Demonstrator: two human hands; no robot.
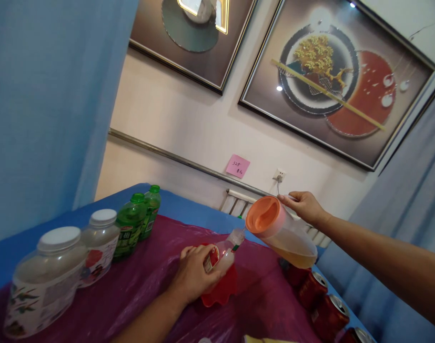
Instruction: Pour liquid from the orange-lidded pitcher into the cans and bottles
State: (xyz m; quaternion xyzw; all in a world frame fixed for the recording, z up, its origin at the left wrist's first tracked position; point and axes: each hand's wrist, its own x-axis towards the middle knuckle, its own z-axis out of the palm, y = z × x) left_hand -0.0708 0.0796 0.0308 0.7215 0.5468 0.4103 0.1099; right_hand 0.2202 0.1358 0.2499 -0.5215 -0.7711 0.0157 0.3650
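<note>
My left hand (196,271) is wrapped round a clear plastic bottle (226,252) with a red label, its open neck tilted to the right. The bottle is over a red scallop-edged dish (219,290). My right hand (306,206) grips the handle of a clear pitcher (292,240) with an orange lid (263,216). The pitcher is tipped to the left, its spout close to the bottle's mouth. Yellowish liquid lies along its lower side. I cannot tell whether liquid is flowing between them.
White-capped jars (45,281) and green bottles (131,226) line the left side of the purple plastic sheet (142,295). Several dark red cans (329,314) stand along the right edge. A blue curtain (53,105) hangs at left. Behind is a wall with framed pictures (320,81) and a metal rail (181,159).
</note>
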